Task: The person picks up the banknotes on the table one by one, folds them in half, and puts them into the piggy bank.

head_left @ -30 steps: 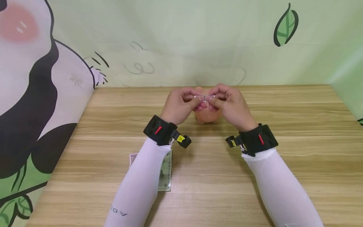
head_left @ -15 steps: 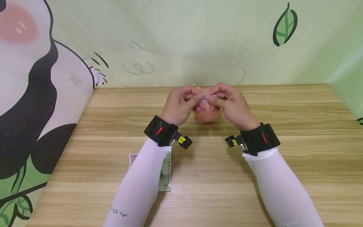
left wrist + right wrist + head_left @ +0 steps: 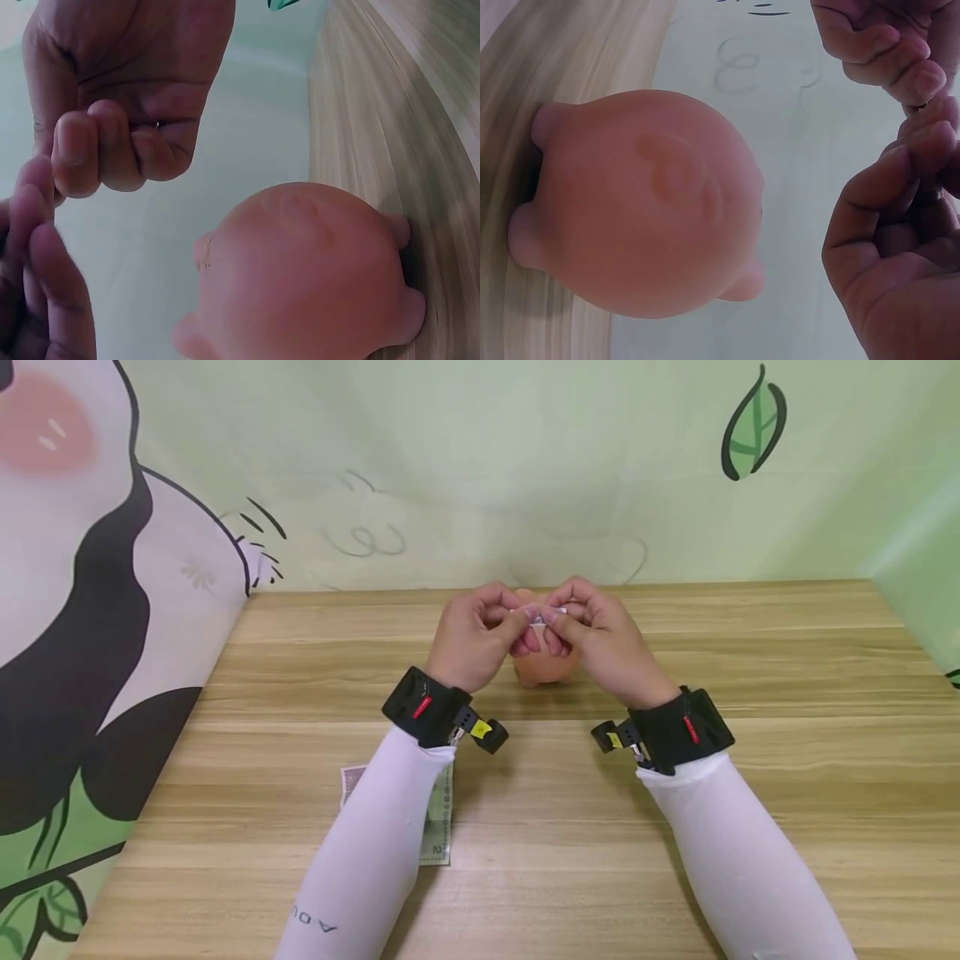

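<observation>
Left hand [image 3: 480, 639] and right hand [image 3: 600, 639] both pinch a small folded white paper slip [image 3: 542, 616], fingers curled, just above a round pink rubber piggy bank [image 3: 546, 668] on the wooden desk [image 3: 750, 760]; bare desk either side.

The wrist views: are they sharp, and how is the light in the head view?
Left wrist view: pig fairly sharp, fingers soft. Right wrist view: pig sharp, the nearer fingers blurred. Head view: even light, soft shadows on table, no glare.
</observation>
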A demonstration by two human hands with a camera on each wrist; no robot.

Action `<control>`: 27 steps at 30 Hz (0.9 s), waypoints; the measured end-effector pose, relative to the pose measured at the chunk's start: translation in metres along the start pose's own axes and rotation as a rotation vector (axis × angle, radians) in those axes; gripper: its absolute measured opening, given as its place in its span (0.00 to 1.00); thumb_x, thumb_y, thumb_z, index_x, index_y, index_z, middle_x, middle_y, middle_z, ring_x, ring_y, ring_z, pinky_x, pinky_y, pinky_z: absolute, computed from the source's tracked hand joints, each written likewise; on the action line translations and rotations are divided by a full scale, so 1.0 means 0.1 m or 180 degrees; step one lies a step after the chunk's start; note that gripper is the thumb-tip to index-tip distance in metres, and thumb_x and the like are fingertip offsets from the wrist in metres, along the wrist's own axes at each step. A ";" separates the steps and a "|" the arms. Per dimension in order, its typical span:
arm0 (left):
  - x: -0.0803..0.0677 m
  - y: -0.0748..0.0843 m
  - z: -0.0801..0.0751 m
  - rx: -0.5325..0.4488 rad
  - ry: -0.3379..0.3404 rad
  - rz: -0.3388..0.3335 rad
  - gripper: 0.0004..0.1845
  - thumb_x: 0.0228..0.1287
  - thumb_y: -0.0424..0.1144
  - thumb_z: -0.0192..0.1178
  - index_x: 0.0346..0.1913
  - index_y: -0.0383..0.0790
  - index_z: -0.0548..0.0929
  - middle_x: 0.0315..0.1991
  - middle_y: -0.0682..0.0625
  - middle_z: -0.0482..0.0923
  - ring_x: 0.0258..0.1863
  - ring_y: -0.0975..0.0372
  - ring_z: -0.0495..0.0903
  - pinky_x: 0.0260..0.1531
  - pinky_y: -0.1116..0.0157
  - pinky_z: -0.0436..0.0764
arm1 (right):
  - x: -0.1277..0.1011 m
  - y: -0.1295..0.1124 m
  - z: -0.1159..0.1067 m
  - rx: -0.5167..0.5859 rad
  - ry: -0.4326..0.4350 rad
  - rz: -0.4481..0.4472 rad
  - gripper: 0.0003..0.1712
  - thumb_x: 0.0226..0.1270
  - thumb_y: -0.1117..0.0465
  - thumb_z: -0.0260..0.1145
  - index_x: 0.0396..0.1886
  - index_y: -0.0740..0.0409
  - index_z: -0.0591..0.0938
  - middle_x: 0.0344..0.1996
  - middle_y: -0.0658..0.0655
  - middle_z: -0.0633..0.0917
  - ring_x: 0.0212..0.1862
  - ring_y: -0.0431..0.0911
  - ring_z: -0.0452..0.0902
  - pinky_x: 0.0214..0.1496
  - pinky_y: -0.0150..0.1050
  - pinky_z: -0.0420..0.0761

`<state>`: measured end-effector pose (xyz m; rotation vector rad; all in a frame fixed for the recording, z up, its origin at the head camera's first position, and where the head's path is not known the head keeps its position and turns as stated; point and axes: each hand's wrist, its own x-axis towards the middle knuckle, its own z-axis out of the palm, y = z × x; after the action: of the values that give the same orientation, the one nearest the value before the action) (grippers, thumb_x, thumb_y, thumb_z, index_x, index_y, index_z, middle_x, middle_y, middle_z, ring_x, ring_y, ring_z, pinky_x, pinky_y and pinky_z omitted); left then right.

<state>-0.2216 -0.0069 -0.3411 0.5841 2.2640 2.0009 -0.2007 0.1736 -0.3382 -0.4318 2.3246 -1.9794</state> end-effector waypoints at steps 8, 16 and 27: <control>0.02 -0.04 -0.01 0.0155 -0.0276 -0.0127 0.10 0.79 0.39 0.57 0.45 0.36 0.85 0.28 0.46 0.85 0.28 0.61 0.83 0.32 0.60 0.87 | -0.01 -0.01 -0.01 0.0021 0.0097 -0.0044 0.04 0.82 0.69 0.53 0.44 0.65 0.74 0.23 0.49 0.78 0.30 0.41 0.73 0.35 0.30 0.76; -0.02 -0.08 0.03 0.0599 -0.0404 -0.0177 0.22 0.84 0.47 0.49 0.29 0.39 0.79 0.22 0.51 0.74 0.23 0.61 0.72 0.25 0.67 0.73 | -0.03 0.03 0.00 0.0116 0.0085 -0.0065 0.04 0.81 0.70 0.52 0.42 0.63 0.73 0.21 0.49 0.74 0.28 0.41 0.69 0.32 0.31 0.71; -0.02 -0.05 0.04 0.0787 -0.0321 -0.0179 0.23 0.84 0.48 0.49 0.27 0.41 0.76 0.21 0.52 0.69 0.22 0.61 0.67 0.24 0.68 0.66 | -0.02 0.04 -0.02 0.0144 0.0067 0.0016 0.06 0.81 0.69 0.52 0.40 0.61 0.73 0.20 0.47 0.73 0.26 0.41 0.67 0.29 0.31 0.68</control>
<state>-0.2197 -0.0038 -0.3471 0.6161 2.4536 1.6393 -0.2003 0.1760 -0.3421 -0.4037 2.2856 -2.0398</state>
